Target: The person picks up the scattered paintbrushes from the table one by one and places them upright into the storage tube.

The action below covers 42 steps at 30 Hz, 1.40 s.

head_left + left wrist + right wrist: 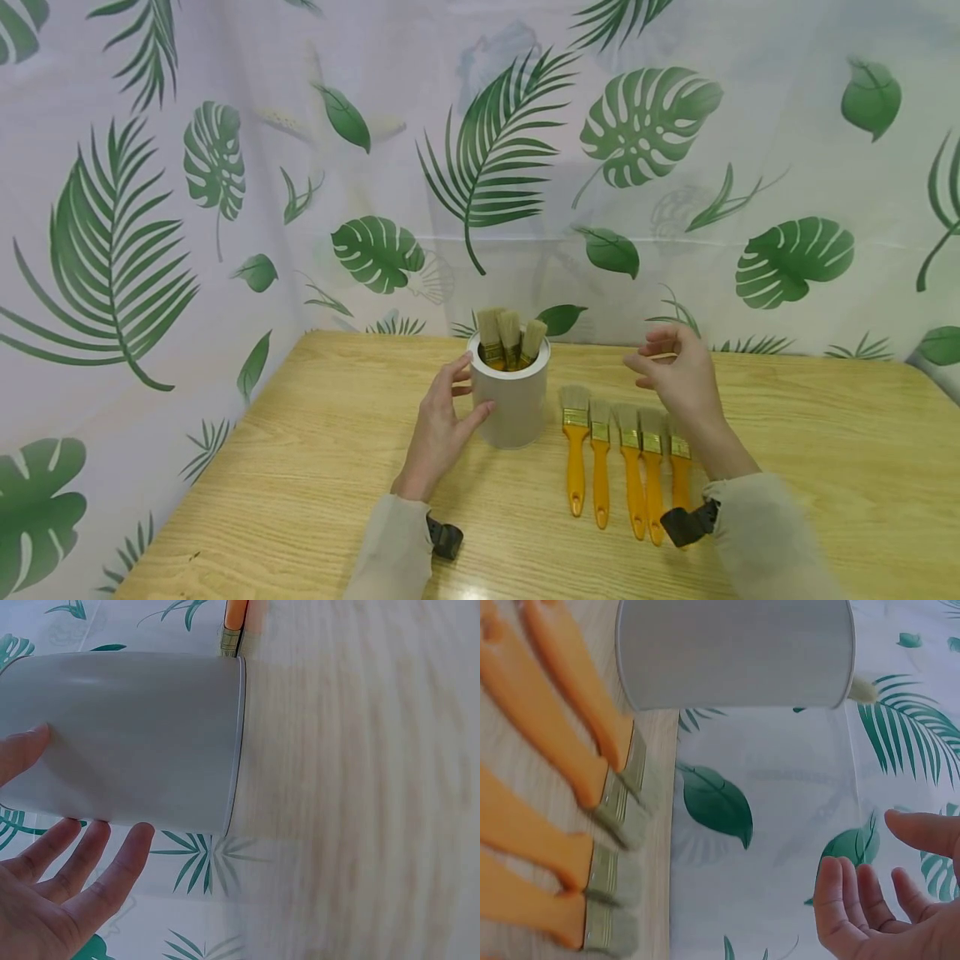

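Observation:
A white can (pixel 512 408) stands upright on the table with three paintbrushes (pixel 509 333) in it, bristles up. My left hand (pixel 442 421) is at the can's left side: the thumb lies against the front and the spread, nearly straight fingers touch the side, as the left wrist view also shows. To the right of the can, my right hand (pixel 684 375) is raised over the table's back part, fingers loosely bent and holding nothing. Below it lies a row of several paintbrushes (pixel 601 467) with orange handles, bristles toward the back; the right forearm partly covers the rightmost.
The wood-grain table (pixel 300 467) reaches back to a cloth (pixel 525 183) printed with green leaves, which hangs behind it and along the left. Each wrist carries a small black device, one on the left wrist (pixel 446 538) and one on the right wrist (pixel 688 523).

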Each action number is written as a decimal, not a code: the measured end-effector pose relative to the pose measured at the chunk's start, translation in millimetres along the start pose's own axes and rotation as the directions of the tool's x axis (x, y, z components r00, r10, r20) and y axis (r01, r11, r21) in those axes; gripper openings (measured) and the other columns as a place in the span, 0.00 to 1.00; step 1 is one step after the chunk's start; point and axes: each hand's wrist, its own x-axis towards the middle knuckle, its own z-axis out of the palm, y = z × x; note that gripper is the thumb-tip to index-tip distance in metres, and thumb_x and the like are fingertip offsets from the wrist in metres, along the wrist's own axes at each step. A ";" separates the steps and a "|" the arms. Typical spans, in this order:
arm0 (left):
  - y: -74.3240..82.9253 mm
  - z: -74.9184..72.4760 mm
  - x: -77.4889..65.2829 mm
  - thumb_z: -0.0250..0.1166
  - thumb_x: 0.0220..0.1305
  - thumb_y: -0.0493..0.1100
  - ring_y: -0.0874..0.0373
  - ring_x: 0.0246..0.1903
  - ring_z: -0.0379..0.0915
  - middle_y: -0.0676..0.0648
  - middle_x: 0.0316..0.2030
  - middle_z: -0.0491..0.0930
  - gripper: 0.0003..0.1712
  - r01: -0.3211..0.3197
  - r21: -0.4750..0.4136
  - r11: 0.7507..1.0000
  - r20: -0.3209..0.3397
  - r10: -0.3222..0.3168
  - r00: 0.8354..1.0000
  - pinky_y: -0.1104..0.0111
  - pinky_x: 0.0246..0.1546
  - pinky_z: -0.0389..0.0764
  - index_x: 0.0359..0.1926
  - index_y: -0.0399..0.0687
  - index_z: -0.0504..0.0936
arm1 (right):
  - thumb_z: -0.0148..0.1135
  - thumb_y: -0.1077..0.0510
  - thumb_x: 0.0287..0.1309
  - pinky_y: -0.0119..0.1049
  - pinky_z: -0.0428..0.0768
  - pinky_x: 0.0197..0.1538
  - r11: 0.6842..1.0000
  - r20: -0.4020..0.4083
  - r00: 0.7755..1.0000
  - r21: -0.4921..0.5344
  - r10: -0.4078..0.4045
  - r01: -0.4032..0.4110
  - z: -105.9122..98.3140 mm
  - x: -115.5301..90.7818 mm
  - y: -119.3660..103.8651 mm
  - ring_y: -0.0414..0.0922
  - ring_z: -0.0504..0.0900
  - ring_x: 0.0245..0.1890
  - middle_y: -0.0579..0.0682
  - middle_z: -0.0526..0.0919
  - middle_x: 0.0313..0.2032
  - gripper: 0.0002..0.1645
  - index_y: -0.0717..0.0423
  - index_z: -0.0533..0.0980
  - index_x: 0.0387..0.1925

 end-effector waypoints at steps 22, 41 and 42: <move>0.1 2.2 1.6 0.71 0.63 0.31 0.37 0.53 0.77 0.33 0.57 0.74 0.37 -0.002 0.002 1.000 -0.005 0.002 1.000 0.46 0.53 0.82 0.69 0.39 0.64 | 0.62 0.65 0.68 0.40 0.89 0.36 0.971 0.134 0.963 -0.086 0.234 -0.224 -56.5 -12.3 43.5 0.42 0.81 0.31 0.67 0.72 0.48 0.36 0.79 0.53 0.64; 2.4 1.8 1.7 0.71 0.62 0.30 0.37 0.53 0.76 0.33 0.57 0.74 0.37 0.001 0.000 1.000 -0.002 -0.001 1.000 0.46 0.53 0.81 0.69 0.38 0.64 | 0.61 0.65 0.67 0.47 0.89 0.36 0.919 0.289 0.873 -0.099 0.393 -0.381 -64.9 -20.8 79.6 0.49 0.85 0.35 0.82 0.66 0.56 0.43 0.82 0.45 0.66; 2.5 1.9 1.6 0.71 0.62 0.29 0.37 0.53 0.76 0.33 0.56 0.74 0.37 0.002 0.001 1.000 -0.003 -0.002 1.000 0.46 0.53 0.81 0.69 0.38 0.64 | 0.62 0.65 0.67 0.46 0.89 0.36 0.918 0.297 0.869 -0.107 0.396 -0.382 -64.4 -21.4 80.9 0.49 0.85 0.35 0.82 0.66 0.55 0.43 0.82 0.45 0.66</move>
